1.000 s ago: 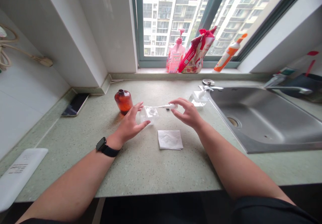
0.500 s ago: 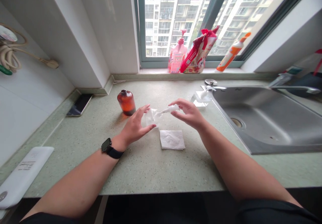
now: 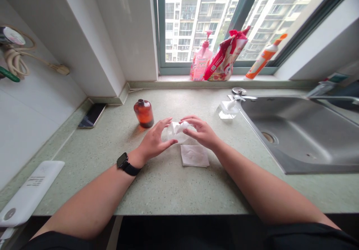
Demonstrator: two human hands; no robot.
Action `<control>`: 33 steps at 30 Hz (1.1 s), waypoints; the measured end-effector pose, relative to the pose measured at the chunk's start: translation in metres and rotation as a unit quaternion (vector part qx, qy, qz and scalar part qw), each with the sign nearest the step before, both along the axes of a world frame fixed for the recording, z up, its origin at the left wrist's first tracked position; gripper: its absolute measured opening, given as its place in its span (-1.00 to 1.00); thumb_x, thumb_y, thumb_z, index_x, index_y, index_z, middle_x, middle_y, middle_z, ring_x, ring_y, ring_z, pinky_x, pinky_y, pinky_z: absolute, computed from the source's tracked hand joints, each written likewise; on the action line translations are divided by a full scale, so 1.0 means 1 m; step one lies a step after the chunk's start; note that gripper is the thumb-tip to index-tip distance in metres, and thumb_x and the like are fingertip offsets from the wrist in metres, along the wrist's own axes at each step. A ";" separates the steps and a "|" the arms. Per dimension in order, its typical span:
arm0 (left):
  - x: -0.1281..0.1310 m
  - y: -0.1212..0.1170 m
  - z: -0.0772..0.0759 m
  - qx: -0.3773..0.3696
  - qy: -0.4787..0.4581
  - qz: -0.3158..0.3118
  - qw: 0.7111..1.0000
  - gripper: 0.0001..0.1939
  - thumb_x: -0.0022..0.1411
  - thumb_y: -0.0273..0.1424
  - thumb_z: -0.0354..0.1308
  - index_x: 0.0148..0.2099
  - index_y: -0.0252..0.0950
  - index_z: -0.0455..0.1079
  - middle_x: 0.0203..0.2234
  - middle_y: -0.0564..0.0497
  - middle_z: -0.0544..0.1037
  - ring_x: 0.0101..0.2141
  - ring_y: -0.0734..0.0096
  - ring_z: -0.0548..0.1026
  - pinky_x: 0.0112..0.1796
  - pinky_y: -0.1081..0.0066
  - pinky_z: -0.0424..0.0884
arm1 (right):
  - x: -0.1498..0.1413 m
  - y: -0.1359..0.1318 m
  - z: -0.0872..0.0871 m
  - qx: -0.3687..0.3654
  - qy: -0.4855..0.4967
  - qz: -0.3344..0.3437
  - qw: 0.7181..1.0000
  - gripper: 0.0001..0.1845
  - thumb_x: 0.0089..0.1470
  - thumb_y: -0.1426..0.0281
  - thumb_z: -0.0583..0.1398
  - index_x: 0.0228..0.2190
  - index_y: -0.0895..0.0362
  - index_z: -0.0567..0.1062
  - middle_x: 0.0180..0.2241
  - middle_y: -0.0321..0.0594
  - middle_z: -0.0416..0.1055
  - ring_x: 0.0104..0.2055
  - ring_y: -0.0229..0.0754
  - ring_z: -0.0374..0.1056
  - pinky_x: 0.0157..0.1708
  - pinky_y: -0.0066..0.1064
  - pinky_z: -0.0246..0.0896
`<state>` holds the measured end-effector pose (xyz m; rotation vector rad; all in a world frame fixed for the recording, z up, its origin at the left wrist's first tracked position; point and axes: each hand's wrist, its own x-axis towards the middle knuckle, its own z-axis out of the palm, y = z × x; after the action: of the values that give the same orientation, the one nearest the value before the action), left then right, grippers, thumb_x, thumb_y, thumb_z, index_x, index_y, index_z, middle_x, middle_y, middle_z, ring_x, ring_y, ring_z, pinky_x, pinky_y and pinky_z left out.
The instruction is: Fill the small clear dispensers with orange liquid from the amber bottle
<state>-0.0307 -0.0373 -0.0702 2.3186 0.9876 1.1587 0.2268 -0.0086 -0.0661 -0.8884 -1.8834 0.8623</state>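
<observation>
In mid-frame, the left hand (image 3: 153, 141) gripped the bottle (image 3: 171, 131), the right hand (image 3: 204, 133) pinched the pump (image 3: 183, 126); straight alignment seemed best.

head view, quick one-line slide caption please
Left hand cupping a clear bottle, right hand holding a white pump at its top, above a folded tissue on a speckled counter.

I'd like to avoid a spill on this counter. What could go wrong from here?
The clear bottle might tip if the left hand loosens around it while the right hand presses the white pump against it. The amber bottle, with no pump on it, stands just beyond the left hand and could be bumped over. Any drips might wet the folded tissue lying close by.
</observation>
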 end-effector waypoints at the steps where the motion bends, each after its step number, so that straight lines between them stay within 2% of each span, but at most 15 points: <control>1: 0.000 0.000 0.000 0.000 -0.002 -0.005 1.000 -0.20 0.37 -0.11 0.40 0.49 -0.15 0.16 0.27 -0.25 0.50 0.15 0.04 0.62 0.21 -0.02 0.55 | 0.001 0.000 0.000 -0.004 0.000 0.004 1.000 -0.63 0.24 0.03 0.38 -0.02 -0.08 0.70 0.05 -0.11 0.57 0.18 0.05 0.48 0.29 0.05 0.32; 7: -0.002 0.002 0.000 -0.019 -0.009 -0.036 0.999 -0.24 0.39 -0.18 0.39 0.49 -0.14 0.18 0.28 -0.25 0.49 0.18 0.01 0.60 0.23 -0.05 0.53 | 0.001 0.000 -0.002 -0.024 0.005 0.032 0.999 -0.59 0.23 0.03 0.38 0.04 -0.11 0.69 0.11 -0.12 0.55 0.24 0.05 0.45 0.33 0.09 0.31; 12: -0.003 0.005 -0.003 -0.034 -0.012 -0.012 0.999 -0.23 0.38 -0.16 0.39 0.49 -0.14 0.18 0.30 -0.26 0.48 0.17 0.00 0.60 0.21 -0.07 0.55 | 0.003 0.002 -0.004 -0.066 0.015 0.059 0.996 -0.50 0.14 0.09 0.45 0.09 -0.12 0.65 0.20 -0.12 0.50 0.30 0.04 0.42 0.39 0.08 0.27; 15: -0.005 0.008 -0.006 -0.049 -0.021 0.015 0.998 -0.24 0.38 -0.16 0.39 0.48 -0.15 0.19 0.32 -0.27 0.46 0.17 0.00 0.61 0.20 -0.06 0.56 | 0.008 0.005 -0.005 -0.067 0.020 0.053 0.996 -0.61 0.11 0.21 0.44 -0.01 -0.10 0.67 0.23 -0.15 0.47 0.35 0.03 0.38 0.42 0.08 0.23; 17: -0.007 0.009 -0.007 -0.061 -0.028 0.034 0.997 -0.24 0.37 -0.16 0.40 0.47 -0.16 0.20 0.31 -0.27 0.47 0.17 0.00 0.61 0.20 -0.07 0.56 | 0.011 0.008 -0.007 -0.058 0.017 0.036 0.997 -0.72 0.09 0.36 0.37 -0.12 -0.07 0.68 0.22 -0.17 0.47 0.36 0.03 0.36 0.43 0.09 0.21; 18: -0.007 0.010 -0.008 -0.067 -0.031 0.042 0.996 -0.24 0.36 -0.16 0.41 0.46 -0.16 0.21 0.30 -0.27 0.47 0.17 -0.01 0.61 0.20 -0.07 0.55 | 0.013 0.009 -0.008 -0.055 0.020 0.026 0.998 -0.71 0.07 0.42 0.32 -0.15 -0.07 0.68 0.20 -0.18 0.48 0.36 0.03 0.35 0.43 0.10 0.20; 21: -0.007 0.010 -0.007 -0.076 -0.033 0.045 0.996 -0.22 0.34 -0.15 0.42 0.46 -0.16 0.21 0.30 -0.26 0.47 0.17 0.00 0.61 0.22 -0.07 0.54 | 0.014 0.011 -0.012 -0.058 0.044 0.002 0.997 -0.48 -0.04 0.53 0.21 -0.06 -0.09 0.66 0.17 -0.19 0.49 0.36 0.02 0.35 0.42 0.11 0.22; 24: -0.007 0.008 -0.004 -0.070 -0.027 0.023 0.997 -0.21 0.35 -0.17 0.42 0.47 -0.16 0.19 0.31 -0.26 0.47 0.19 0.01 0.60 0.23 -0.06 0.53 | 0.010 0.010 -0.018 -0.070 0.054 0.019 0.996 -0.25 -0.09 0.56 0.16 0.12 -0.16 0.61 0.21 -0.21 0.46 0.39 0.01 0.32 0.44 0.12 0.20; 29: -0.005 0.005 -0.001 -0.055 -0.022 -0.008 0.998 -0.20 0.35 -0.18 0.43 0.48 -0.14 0.17 0.31 -0.26 0.47 0.21 -0.01 0.59 0.24 -0.07 0.53 | 0.004 0.008 -0.023 -0.095 0.059 0.081 0.990 -0.20 -0.12 0.56 0.18 0.15 -0.20 0.62 0.30 -0.26 0.40 0.44 0.02 0.27 0.50 0.12 0.08; 31: -0.005 0.006 -0.002 -0.052 -0.027 -0.007 0.998 -0.19 0.34 -0.18 0.43 0.49 -0.14 0.16 0.31 -0.27 0.47 0.21 -0.02 0.59 0.24 -0.07 0.53 | 0.005 0.008 -0.021 -0.103 0.059 0.065 0.991 -0.25 -0.13 0.56 0.17 0.08 -0.19 0.66 0.30 -0.28 0.42 0.43 0.02 0.28 0.49 0.13 0.08; 33: -0.006 0.008 -0.004 -0.053 -0.030 0.008 0.998 -0.18 0.34 -0.18 0.44 0.49 -0.15 0.16 0.31 -0.27 0.47 0.21 -0.01 0.59 0.24 -0.07 0.53 | 0.009 0.010 -0.016 -0.099 0.051 0.021 0.994 -0.41 -0.14 0.57 0.16 -0.14 -0.12 0.72 0.26 -0.28 0.48 0.40 0.03 0.32 0.49 0.16 0.07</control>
<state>-0.0365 -0.0298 -0.0741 2.1850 1.0218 1.1459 0.2358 0.0012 -0.0825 -0.9071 -1.7553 1.1151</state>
